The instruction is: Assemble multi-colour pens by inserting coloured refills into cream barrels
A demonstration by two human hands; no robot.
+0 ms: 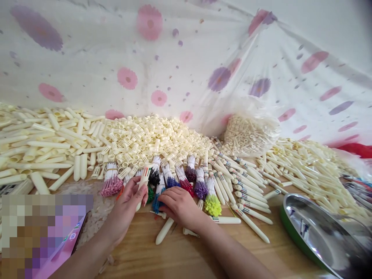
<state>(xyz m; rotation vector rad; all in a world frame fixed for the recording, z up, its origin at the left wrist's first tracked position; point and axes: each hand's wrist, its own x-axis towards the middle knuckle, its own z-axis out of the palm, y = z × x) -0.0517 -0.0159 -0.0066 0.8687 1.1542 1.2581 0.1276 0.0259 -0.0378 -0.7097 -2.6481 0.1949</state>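
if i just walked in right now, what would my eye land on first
Probably the row of bright bundles across the middle of the table, pink at the left end and yellow-green at the right, below the mound of cream slotted pieces. Next, the cream barrel with coloured marks in the left hand. Then the shiny green-sided pan at lower right.

10 bundles (212, 202), 1 pan (328, 242)

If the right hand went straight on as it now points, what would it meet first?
Probably the lighter blue bundle, just ahead of the right hand; depth is unclear, so they may already touch.
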